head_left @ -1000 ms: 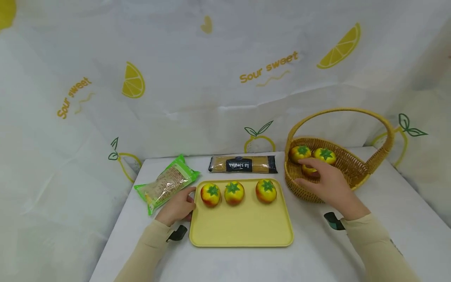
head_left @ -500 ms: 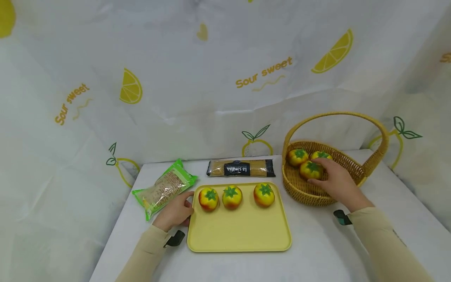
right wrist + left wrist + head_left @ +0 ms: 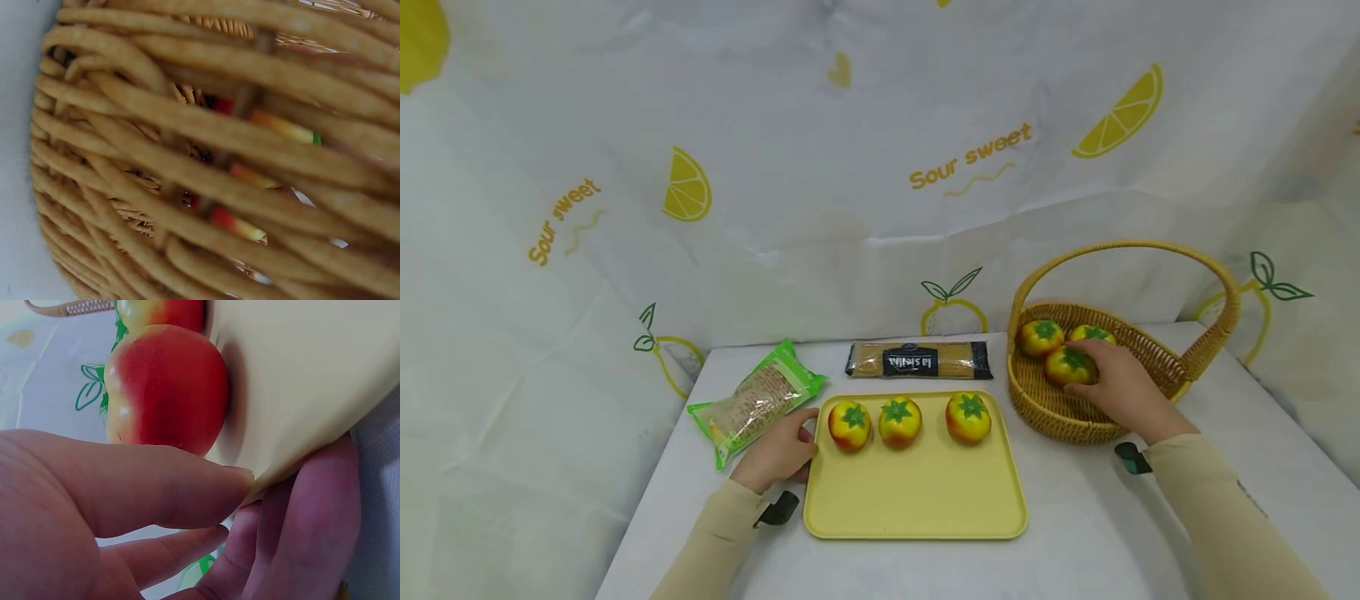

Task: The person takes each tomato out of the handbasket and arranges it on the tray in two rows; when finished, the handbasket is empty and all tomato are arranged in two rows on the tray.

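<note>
In the head view my left hand (image 3: 778,450) grips the left rim of the yellow tray (image 3: 917,508). The left wrist view puts its thumb (image 3: 194,490) above the rim and other fingers beneath. Three yellow-and-red fruits with green star-shaped tops stand along the tray's far side: a left fruit (image 3: 850,426), a middle fruit (image 3: 900,421) and a right fruit (image 3: 967,417). My right hand (image 3: 1123,387) is inside the wicker basket (image 3: 1060,427), thumb and fingers holding the front fruit (image 3: 1070,367) by its right side. Basket wall (image 3: 187,144) hides this hand in the right wrist view.
Two like fruits, a left one (image 3: 1040,337) and a rear one (image 3: 1092,333), lie in the basket, under its tall handle (image 3: 1123,245). A spaghetti pack (image 3: 919,360) lies behind the tray. Left of that is a green-edged food bag (image 3: 757,402). A printed cloth (image 3: 812,250) hangs behind.
My right hand has shifted rightward within the basket, uncovering more of the front fruit, and its fingers have closed around that fruit. My left hand stays on the tray's rim. The head view shifts slightly.
</note>
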The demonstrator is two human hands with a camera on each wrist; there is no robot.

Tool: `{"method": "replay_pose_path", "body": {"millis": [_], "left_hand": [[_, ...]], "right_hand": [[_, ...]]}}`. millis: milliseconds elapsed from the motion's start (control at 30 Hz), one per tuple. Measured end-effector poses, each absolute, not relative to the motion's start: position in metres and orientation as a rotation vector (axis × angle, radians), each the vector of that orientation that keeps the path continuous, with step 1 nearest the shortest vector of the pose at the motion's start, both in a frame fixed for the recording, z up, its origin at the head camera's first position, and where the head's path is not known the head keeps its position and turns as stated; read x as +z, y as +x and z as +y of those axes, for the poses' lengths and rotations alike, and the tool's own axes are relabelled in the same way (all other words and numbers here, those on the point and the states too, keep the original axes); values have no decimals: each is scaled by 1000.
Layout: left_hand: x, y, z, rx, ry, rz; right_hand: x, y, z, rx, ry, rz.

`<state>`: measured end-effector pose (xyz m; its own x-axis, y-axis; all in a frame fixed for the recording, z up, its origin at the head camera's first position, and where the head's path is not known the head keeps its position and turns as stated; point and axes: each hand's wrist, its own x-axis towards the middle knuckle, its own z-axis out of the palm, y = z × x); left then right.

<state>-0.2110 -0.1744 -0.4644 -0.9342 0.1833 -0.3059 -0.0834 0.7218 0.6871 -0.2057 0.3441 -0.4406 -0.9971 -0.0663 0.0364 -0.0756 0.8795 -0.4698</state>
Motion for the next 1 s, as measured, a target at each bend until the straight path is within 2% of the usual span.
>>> {"method": "replay_pose_path", "body": {"millis": [600, 1000], "left_hand": [[-464, -211, -174, 1062, 80, 2571], [-465, -212, -173, 1025, 75, 2586]], "right_hand": [[-440, -205, 343, 727, 89, -3032], [-418, -183, 335, 716, 94, -2986]]}}
